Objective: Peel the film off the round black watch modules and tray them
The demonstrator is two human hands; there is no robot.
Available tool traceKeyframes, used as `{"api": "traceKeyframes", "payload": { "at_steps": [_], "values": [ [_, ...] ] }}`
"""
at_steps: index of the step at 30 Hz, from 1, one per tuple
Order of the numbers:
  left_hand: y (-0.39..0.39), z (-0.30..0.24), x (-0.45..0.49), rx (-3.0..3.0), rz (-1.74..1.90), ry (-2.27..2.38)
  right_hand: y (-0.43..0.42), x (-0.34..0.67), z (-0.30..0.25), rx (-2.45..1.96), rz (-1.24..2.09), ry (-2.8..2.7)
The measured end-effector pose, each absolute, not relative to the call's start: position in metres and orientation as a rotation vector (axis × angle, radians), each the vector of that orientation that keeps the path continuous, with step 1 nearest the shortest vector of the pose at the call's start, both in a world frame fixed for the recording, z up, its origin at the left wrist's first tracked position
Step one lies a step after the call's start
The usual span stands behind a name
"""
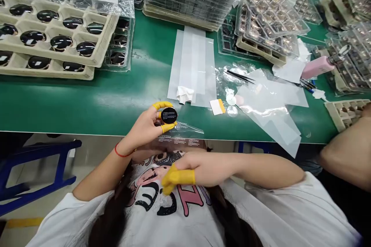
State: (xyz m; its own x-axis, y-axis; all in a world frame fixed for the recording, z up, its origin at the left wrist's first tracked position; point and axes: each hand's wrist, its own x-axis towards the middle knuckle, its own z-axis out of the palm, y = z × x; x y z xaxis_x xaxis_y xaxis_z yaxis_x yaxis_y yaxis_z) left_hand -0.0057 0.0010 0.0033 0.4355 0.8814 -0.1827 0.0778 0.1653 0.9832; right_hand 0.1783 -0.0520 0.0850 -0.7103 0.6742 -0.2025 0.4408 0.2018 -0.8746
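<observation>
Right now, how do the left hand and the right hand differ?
The left hand holds a black disc between its fingers; the right hand has its fingers bunched, and whether it grips anything is unclear.
The left hand is at the table edge; the right hand is in front of the shirt.
The left wrist wears a red band; the right wrist shows none.
Both wear yellow finger covers.

The head camera looks forward and down. A white printed T-shirt (174,227) is near, a flat green tabletop (121,94) beyond.

A blue stool (60,164) stands at left, a pink bottle (317,67) at right.
</observation>
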Motion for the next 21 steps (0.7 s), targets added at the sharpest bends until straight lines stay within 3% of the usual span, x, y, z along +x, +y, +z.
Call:
{"api": "traceKeyframes", "payload": {
  "at_steps": [3, 6, 11, 16, 21],
  "values": [
    [0.001, 0.002, -0.006, 1.282, 0.711, 0.971, -0.036, 0.216, 0.092, -0.793, 1.975, -2.512],
    [0.001, 0.004, -0.004, 1.269, 0.706, 0.987, -0.002, 0.244, 0.099, -0.974, 2.128, -2.38],
    [-0.001, 0.006, -0.002, 1.212, 0.734, 1.023, 0.047, 0.224, 0.076, -1.565, 1.923, -1.665],
    [0.002, 0.015, 0.003, 1.163, 0.738, 1.017, 0.041, 0.193, 0.042, -1.211, 2.175, -1.385],
    [0.026, 0.044, 0.01, 1.135, 0.556, 0.862, 0.042, 0.21, 0.047, -1.147, 2.142, -1.299]
  ]
}}
